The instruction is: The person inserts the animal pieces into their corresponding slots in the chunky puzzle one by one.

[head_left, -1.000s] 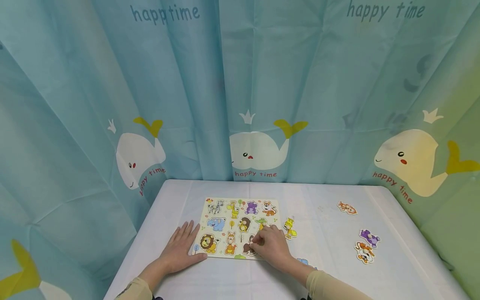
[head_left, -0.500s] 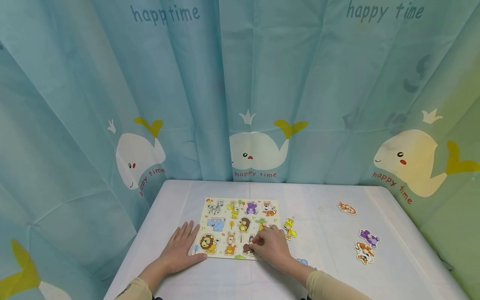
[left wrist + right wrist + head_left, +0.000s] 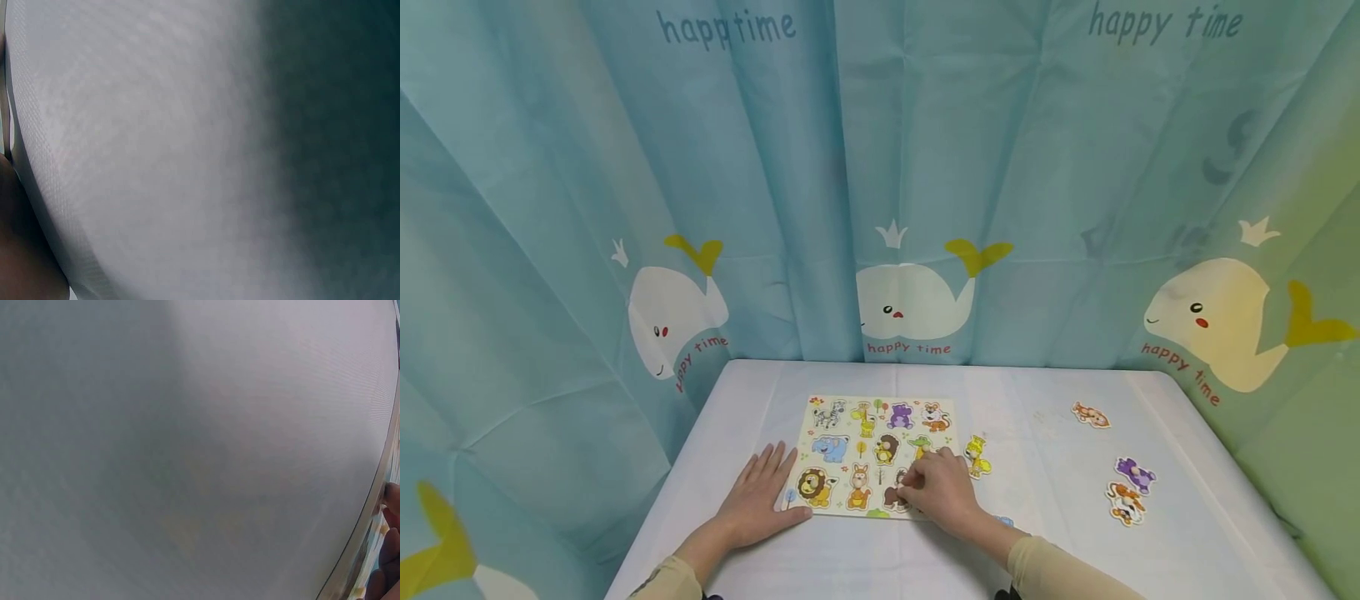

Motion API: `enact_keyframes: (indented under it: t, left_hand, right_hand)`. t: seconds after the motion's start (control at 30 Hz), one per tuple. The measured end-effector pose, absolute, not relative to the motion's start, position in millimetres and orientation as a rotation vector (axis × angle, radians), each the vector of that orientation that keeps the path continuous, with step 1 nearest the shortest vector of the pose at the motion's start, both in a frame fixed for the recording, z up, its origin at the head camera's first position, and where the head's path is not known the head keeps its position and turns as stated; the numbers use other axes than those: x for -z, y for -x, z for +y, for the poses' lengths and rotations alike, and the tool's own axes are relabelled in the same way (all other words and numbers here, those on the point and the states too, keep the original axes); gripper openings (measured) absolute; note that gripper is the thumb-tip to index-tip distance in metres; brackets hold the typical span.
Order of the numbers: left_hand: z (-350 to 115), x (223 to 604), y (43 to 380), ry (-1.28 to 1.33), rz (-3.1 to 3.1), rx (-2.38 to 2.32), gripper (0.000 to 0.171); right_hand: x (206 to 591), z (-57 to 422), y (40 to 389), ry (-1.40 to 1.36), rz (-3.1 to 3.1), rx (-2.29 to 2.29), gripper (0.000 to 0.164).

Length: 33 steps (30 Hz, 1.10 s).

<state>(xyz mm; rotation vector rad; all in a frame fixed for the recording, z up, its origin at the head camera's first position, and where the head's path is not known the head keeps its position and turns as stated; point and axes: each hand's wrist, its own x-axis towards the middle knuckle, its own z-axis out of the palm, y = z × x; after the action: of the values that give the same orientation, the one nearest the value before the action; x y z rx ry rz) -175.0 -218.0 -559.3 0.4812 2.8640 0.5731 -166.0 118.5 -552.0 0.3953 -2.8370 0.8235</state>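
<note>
A cream puzzle board (image 3: 806, 427) printed with animals lies on the white table. My left hand (image 3: 758, 498) rests flat at its left edge, fingers spread and thumb along the near left corner. My right hand (image 3: 943, 492) is over the lower right of the board, thumb and index finger pinching the small knob of a brown animal piece (image 3: 892, 500). That hand hides part of the brown piece and the board's near right corner. Around it show a kangaroo (image 3: 858, 490), a hedgehog (image 3: 885, 451) and a partly covered green crocodile (image 3: 921, 444). Both wrist views show mostly blurred white cloth.
Right of the board lies a yellow animal piece (image 3: 977, 457). A blue piece (image 3: 1004, 521) peeks out by my right forearm. Farther right are a purple piece (image 3: 1135, 475), an orange-and-white piece (image 3: 1126, 503) and another orange piece (image 3: 1090, 415). A blue curtain (image 3: 805, 167) hangs behind the table.
Both hands stay in place, the right fingers still at the brown piece. My right forearm has shifted slightly and covers more of the blue piece.
</note>
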Motion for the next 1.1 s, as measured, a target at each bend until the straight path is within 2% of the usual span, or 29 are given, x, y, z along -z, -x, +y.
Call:
enact_keyframes:
  t: [1.1]
  left_hand:
    - [-218.3,561.7,175.4,-0.512,2.885,-0.567,0.107]
  right_hand:
    - [552.3,118.3,166.5,-0.401,-2.862,-0.735,0.019]
